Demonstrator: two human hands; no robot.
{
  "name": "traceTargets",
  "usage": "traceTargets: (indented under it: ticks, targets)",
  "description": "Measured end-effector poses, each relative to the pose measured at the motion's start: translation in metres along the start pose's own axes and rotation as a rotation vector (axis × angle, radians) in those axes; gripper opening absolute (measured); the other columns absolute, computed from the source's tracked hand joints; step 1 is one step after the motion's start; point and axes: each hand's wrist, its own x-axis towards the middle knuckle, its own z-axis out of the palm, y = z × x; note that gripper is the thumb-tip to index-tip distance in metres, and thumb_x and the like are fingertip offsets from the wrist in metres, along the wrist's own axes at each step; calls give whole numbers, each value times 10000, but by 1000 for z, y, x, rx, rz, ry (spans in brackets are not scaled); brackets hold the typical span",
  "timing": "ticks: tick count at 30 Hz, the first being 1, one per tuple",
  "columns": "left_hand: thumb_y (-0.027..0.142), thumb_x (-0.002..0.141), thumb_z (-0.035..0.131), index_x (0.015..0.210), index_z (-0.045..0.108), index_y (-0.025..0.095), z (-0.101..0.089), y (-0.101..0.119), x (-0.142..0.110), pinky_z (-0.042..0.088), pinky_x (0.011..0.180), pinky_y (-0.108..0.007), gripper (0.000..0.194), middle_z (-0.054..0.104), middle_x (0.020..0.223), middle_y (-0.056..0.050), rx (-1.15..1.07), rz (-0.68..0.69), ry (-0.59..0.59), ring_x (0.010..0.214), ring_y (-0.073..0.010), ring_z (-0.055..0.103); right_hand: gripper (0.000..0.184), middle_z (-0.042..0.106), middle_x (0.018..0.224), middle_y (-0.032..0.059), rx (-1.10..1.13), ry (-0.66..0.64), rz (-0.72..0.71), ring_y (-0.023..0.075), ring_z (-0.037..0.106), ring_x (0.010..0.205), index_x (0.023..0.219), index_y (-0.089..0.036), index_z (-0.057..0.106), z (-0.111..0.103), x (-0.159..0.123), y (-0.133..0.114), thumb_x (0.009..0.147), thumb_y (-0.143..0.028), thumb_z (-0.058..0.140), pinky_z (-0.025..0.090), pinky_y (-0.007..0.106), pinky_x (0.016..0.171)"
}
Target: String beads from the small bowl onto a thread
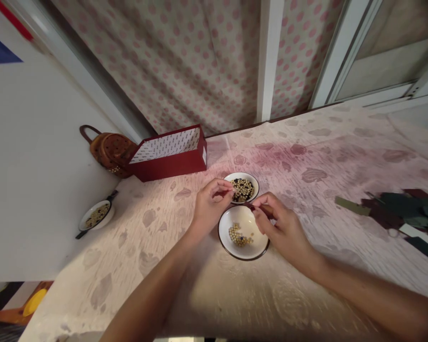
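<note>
Two white dishes stand close together on the patterned cloth (214, 294). The far, smaller dish (249, 175) holds yellow and black beans (242, 189). The nearer dish (260, 244) has a brown rim and a small heap of yellow beans (238, 235). My left hand (210, 204) hangs over the far dish's rim, its thumb and forefinger pinched together, and anything between them is hidden. My right hand (280, 225) grips a short dark red stick (262, 211) above the nearer dish.
Beyond the dishes stands a dark red box (167, 164) with a patterned white inside, beside a brown woven bag (110, 152). At the left, a white pan (96, 216) with a black handle holds beans. Dark green and maroon strips (395, 211) lie at the right.
</note>
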Motion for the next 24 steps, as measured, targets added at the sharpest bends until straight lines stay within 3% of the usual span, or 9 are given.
traceTargets:
  ticks: [5,8,11,13,14,16,17,19,24]
  targets:
    - [284,950,640,1054,731,190,-4,-1,5,542,994,-355,167,754,1101,-75,184,135,16,1047,-192,703,76,510,627,-65,17,26,-24,111,486,544,962,-228,502,-1,4,1,987,-297,479,383,243,531]
    - [340,1002,568,1075,754,200,-2,17,-5,493,1089,-406,244,736,1181,-88,202,208,-3,1181,-219,655,58,521,622,-66,95,53,-39,112,511,564,974,-226,501,0,5,-8,985,-273,471,411,245,562]
    - [397,1032,507,1133,760,214,7,39,-22,489,1109,-412,328,696,1290,-91,110,158,-65,1262,-234,615,73,554,632,-60,234,14,1,108,520,558,995,-226,498,3,-2,-24,989,-294,473,398,235,519]
    - [461,1039,474,1211,737,223,13,54,-35,583,966,-351,395,672,1338,-94,20,72,-126,1116,-209,688,97,583,650,-55,350,-27,50,98,499,517,994,-228,490,8,-12,-36,992,-323,471,377,222,467]
    - [494,1036,465,1263,713,230,16,60,-41,626,798,-304,428,675,1325,-99,-26,14,-162,911,-169,727,107,593,655,-55,402,-48,78,91,488,493,985,-228,489,11,-18,-42,992,-334,472,376,217,453]
    - [546,1031,437,1348,658,240,20,70,-54,555,469,-229,493,722,1194,-104,-106,-98,-213,518,-75,619,140,582,650,-63,472,-79,106,74,475,467,927,-226,484,18,-29,-53,988,-352,489,402,215,463]
    - [562,1031,420,1371,639,236,21,75,-59,494,379,-207,519,742,1106,-100,-137,-141,-227,419,-51,546,159,581,648,-63,506,-88,123,69,475,460,911,-224,487,21,-34,-57,988,-363,494,409,215,467]
    - [573,1029,412,1386,621,223,23,81,-69,434,311,-183,542,756,994,-94,-186,-194,-239,351,-42,499,213,579,642,-61,572,-98,169,66,485,461,876,-220,488,25,-43,-65,989,-399,506,432,222,490]
    - [549,1020,462,1371,623,196,17,87,-86,424,302,-169,523,767,929,-91,-214,-245,-257,337,-51,513,231,578,619,-66,690,-82,230,66,478,458,865,-214,523,32,-58,-74,961,-418,572,442,231,522]
